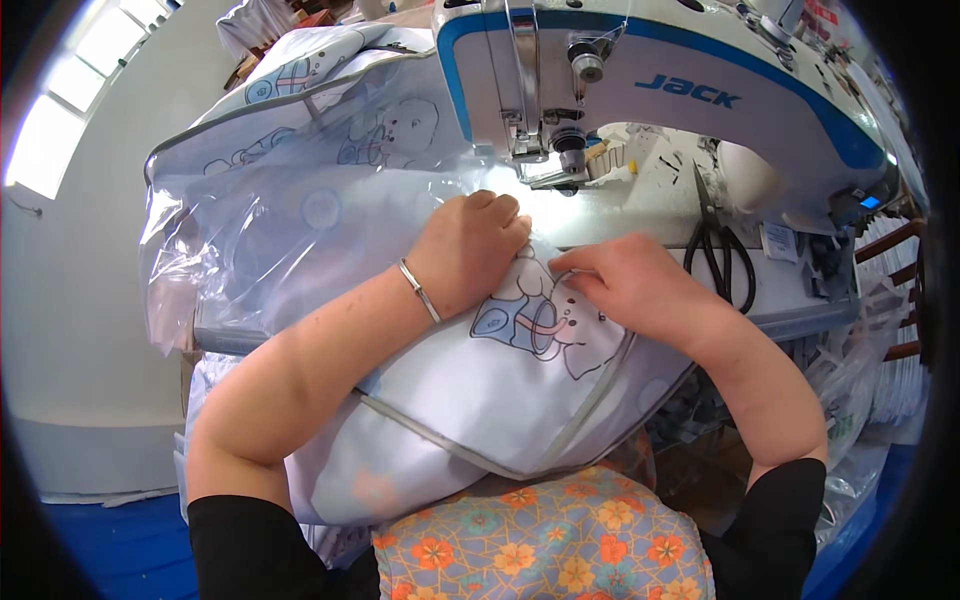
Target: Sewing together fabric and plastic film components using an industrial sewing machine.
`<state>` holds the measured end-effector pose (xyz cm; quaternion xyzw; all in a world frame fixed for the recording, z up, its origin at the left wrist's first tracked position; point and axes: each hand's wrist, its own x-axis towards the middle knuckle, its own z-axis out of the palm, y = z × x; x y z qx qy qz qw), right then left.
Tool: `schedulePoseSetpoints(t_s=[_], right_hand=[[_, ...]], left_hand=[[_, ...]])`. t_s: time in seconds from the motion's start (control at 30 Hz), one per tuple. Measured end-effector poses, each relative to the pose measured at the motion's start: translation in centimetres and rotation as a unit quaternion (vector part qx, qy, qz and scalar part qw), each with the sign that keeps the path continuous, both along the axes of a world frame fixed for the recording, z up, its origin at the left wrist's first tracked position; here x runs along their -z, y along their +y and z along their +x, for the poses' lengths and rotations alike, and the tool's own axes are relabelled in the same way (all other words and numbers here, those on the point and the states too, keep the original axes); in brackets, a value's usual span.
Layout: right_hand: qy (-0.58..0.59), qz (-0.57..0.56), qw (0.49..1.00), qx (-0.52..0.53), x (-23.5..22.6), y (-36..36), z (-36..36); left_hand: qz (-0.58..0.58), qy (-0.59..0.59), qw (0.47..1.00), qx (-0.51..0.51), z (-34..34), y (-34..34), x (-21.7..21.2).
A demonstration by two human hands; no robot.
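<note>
My left hand [468, 252], with a silver bangle at the wrist, has its fingers curled down on white printed fabric [440, 400] just in front of the sewing machine's lit needle area. To its right, my right hand [640, 285] pinches the same fabric between thumb and forefinger beside its grey-bound edge. A cartoon elephant and a blue shape are printed on the cloth between my hands. The fabric spills over the table's front edge onto my lap. The white and blue sewing machine [640, 95] stands over the far side, its presser foot close beyond my left fingertips.
Black-handled scissors [712, 250] lie right of my right hand, blades pointing away. Clear plastic sheeting [250, 230] with grey binding spreads over the table's left side. Thread scraps [672, 170] are under the machine arm. Plastic bags [860, 370] hang at the right.
</note>
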<state>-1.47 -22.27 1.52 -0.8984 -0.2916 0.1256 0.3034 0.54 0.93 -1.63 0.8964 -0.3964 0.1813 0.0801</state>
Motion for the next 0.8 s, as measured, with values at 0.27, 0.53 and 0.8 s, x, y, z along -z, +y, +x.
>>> schedulePoseSetpoints(t_s=[0.27,0.53,0.8], right_hand=[[-0.074,0.022,0.997,0.01,2.5,0.9,0.9],[-0.083,-0.011,0.996,0.017,3.4,1.6,1.8],[-0.156,-0.014,0.986,0.059,4.6,4.0,0.7]], left_hand=[[-0.017,-0.063,0.995,0.079,3.5,1.3,0.9],[-0.013,-0.08,0.987,0.136,5.9,2.2,1.0],[0.052,-0.104,0.989,0.095,5.3,3.1,-2.1]])
